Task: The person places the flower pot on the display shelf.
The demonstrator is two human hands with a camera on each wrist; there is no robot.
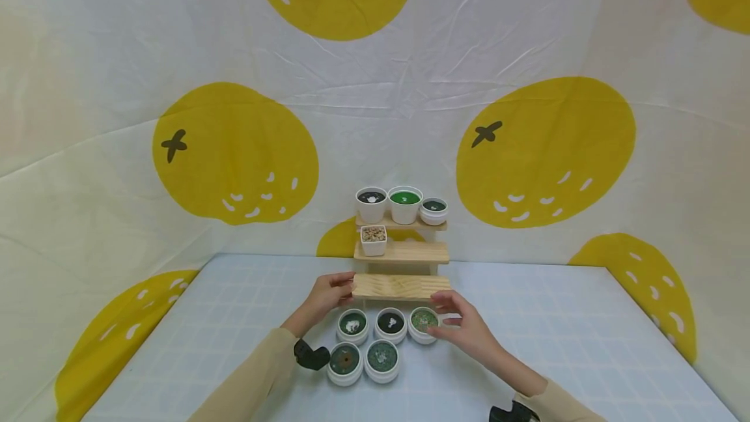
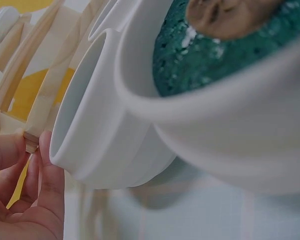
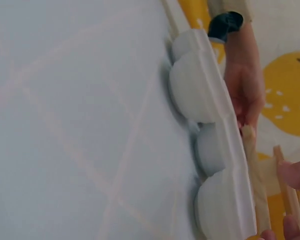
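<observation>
A light wooden tiered stand has its lowest board between both hands. The left hand pinches that board's left end between thumb and fingers, as the left wrist view shows closely. At the right end, the right hand has its fingertips by the board's corner, thumb and fingers spread apart; its thumb overlaps a round white pot with mottled green filling. In front of the stand sit several more round white pots, among them a pot with dark filling and a pot with a brown spot.
The top board bears a dark-filled cup, a bright green-filled cup and a small round pot. On the middle board stands a square pot of pebbles. Behind hangs a fruit-patterned curtain.
</observation>
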